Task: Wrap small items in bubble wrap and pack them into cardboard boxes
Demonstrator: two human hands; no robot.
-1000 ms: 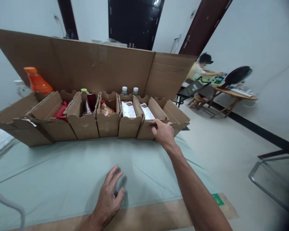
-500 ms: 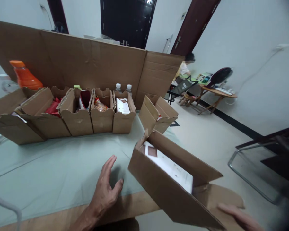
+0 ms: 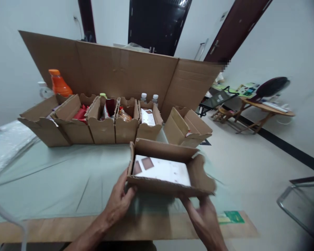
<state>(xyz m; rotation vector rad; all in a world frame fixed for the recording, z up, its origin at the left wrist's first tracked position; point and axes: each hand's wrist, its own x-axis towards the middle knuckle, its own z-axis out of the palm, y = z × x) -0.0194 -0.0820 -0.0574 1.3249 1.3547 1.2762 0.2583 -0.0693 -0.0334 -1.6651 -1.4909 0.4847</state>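
An open-topped cardboard bin (image 3: 162, 186) is held up over the near part of the table, its long side towards me. Inside it lies a white box (image 3: 167, 170) with brown squares printed at its left end. My left hand (image 3: 121, 198) grips the bin's left end, thumb at the front and fingers behind. Below the bin's right part, my right hand (image 3: 202, 218) holds it at the lower front edge; some of its fingers are hidden and slightly blurred.
Several cardboard bins (image 3: 102, 132) stand in a row, holding packets and a white box. Another pair of bins (image 3: 187, 129) sits to the right. Behind rise a cardboard screen (image 3: 125, 69) and an orange bottle (image 3: 60, 85). Plastic-wrapped sheets (image 3: 10, 146) lie left on the green cloth (image 3: 94, 174).
The bin with the white box has swung from the lower right to the middle and turned lengthwise. My left hand, open and apart before, now grips its left end. The view has shifted.
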